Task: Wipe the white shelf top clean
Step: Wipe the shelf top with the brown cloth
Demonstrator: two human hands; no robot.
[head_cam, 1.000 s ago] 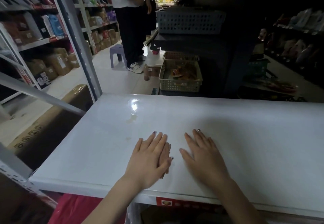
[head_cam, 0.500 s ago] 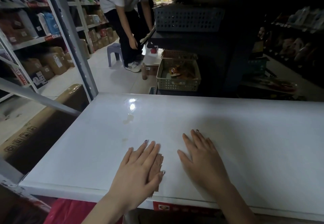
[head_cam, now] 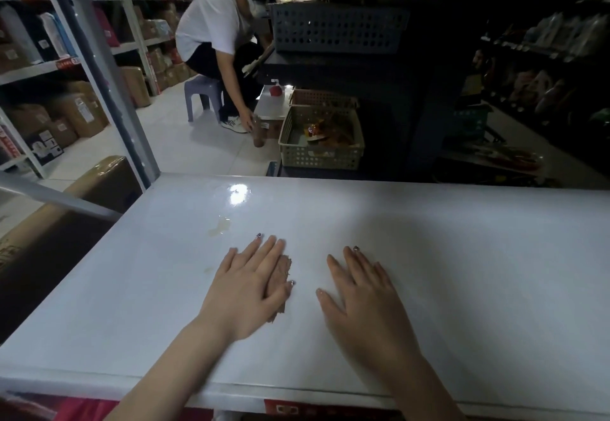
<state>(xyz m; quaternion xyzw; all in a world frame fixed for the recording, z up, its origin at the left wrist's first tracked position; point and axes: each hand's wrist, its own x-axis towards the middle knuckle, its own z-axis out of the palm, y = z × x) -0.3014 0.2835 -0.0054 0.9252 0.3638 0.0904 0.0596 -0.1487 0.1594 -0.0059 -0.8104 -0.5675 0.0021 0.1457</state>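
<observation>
The white shelf top (head_cam: 462,255) fills the lower half of the head view. My left hand (head_cam: 246,288) lies flat on it with straight fingers, pressing a small brown cloth (head_cam: 280,283) whose edge shows past the thumb side. My right hand (head_cam: 359,295) rests flat on the bare surface just to the right, fingers spread, holding nothing. A pale wet smear (head_cam: 220,226) sits just ahead and left of my left hand, and a fainter spot (head_cam: 208,269) lies beside the little finger.
A grey upright post (head_cam: 99,67) and a slanted brace (head_cam: 56,196) stand at the shelf's left end. Beyond the far edge sit a beige basket (head_cam: 321,138), a dark basket (head_cam: 338,28), cartons on racks (head_cam: 72,113), and a crouching person (head_cam: 218,41) by a stool.
My left hand with the cloth slid back toward me and left, then forward again toward the smear. My right hand stayed put. The person behind bent down and crouched.
</observation>
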